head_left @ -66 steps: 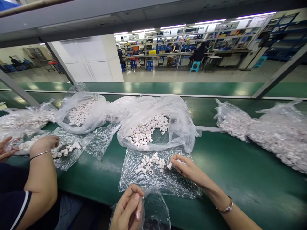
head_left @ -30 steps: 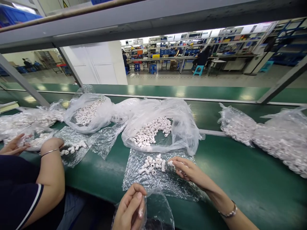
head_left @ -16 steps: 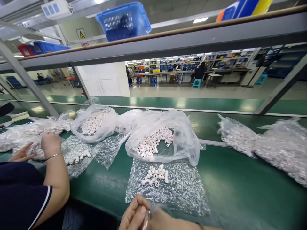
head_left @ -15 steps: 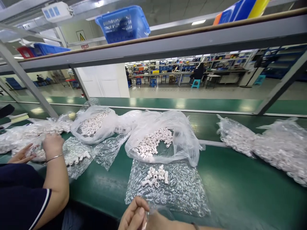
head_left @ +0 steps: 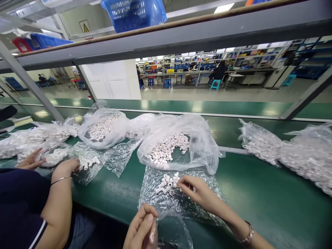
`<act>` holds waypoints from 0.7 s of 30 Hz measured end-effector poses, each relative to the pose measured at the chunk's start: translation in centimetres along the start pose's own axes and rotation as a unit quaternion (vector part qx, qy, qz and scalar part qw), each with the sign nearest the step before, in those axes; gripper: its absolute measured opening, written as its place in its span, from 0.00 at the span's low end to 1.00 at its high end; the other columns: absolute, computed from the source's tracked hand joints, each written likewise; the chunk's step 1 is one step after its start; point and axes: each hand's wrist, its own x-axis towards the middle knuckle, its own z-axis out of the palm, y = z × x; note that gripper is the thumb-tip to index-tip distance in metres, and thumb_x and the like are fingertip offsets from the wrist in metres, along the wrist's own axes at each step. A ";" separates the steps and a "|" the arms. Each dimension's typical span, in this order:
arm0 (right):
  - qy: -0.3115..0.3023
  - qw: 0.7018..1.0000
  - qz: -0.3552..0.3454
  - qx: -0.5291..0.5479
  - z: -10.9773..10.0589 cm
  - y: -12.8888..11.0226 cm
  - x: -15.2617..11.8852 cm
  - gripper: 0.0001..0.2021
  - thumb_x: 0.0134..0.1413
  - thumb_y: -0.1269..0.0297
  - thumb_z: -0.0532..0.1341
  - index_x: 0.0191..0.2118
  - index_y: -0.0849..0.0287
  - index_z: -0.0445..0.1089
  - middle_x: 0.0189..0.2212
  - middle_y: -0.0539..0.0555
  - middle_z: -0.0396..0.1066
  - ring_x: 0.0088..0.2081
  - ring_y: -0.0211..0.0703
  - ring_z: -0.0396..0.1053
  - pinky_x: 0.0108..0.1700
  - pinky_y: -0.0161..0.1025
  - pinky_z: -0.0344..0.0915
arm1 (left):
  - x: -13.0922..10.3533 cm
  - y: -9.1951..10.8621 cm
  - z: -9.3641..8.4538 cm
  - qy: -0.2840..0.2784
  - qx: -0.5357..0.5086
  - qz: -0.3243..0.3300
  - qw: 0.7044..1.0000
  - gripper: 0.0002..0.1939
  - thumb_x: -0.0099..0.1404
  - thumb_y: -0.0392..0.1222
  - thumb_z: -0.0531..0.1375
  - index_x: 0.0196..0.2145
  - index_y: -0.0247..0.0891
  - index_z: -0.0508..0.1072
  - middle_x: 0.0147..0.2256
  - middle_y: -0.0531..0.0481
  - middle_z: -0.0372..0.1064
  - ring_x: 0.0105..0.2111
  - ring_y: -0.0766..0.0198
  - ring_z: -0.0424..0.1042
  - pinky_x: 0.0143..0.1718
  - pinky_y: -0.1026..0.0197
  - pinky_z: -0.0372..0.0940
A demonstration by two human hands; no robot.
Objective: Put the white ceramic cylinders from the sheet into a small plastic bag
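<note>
My left hand (head_left: pixel 143 226) is closed on the edge of a clear plastic bag (head_left: pixel 178 226), which hangs open at the front of the bench. My right hand (head_left: pixel 193 188) reaches over a flat sheet of clear plastic (head_left: pixel 153 200). Its fingers are pinched at the right side of a small pile of white pipe fittings (head_left: pixel 166 183), and the fitting at the fingertips is partly hidden. Just behind the pile, a large translucent bag (head_left: pixel 202 148) lies spread open with many loose white fittings (head_left: pixel 168 148) inside.
At left, a co-worker's hands (head_left: pixel 66 167) work among similar fittings and bags. Another open bag (head_left: pixel 119 129) of fittings stands behind them. Filled bags (head_left: pixel 261 143) lie on the right of the green bench (head_left: pixel 249 193). A shelf (head_left: pixel 181 38) carrying a blue basket (head_left: pixel 135 15) crosses above.
My right hand has moved from beside my left hand, forward to the small pile. The left hand still grips the bag, now more open. The co-worker's near hand has moved right and down.
</note>
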 end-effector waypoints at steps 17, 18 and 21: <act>0.046 0.983 0.110 -0.140 1.4 5.3 -0.1 0.11 0.67 0.54 0.54 0.48 0.54 0.62 0.39 0.53 0.67 0.33 0.45 0.69 0.33 0.41 0.61 | 1.5 -1.4 -0.8 -0.074 -0.019 -0.011 0.997 0.14 0.64 0.52 0.64 0.36 0.37 0.72 0.19 0.60 0.59 0.10 0.81 0.42 0.13 0.73 0.42; 0.044 0.983 0.105 -0.144 1.3 5.4 -0.1 0.10 0.67 0.55 0.54 0.47 0.53 0.63 0.40 0.53 0.67 0.34 0.46 0.69 0.34 0.41 0.61 | 1.5 -1.4 -0.8 -0.078 -0.019 -0.013 0.997 0.14 0.65 0.52 0.64 0.36 0.37 0.72 0.19 0.60 0.59 0.10 0.81 0.42 0.13 0.73 0.42; 0.039 0.985 0.096 -0.136 1.4 5.7 -0.1 0.08 0.65 0.56 0.56 0.44 0.53 0.65 0.40 0.52 0.67 0.34 0.45 0.68 0.34 0.40 0.60 | 1.6 -1.4 -1.0 -0.091 -0.014 -0.013 0.996 0.14 0.66 0.51 0.62 0.37 0.36 0.72 0.19 0.60 0.59 0.10 0.81 0.42 0.13 0.73 0.42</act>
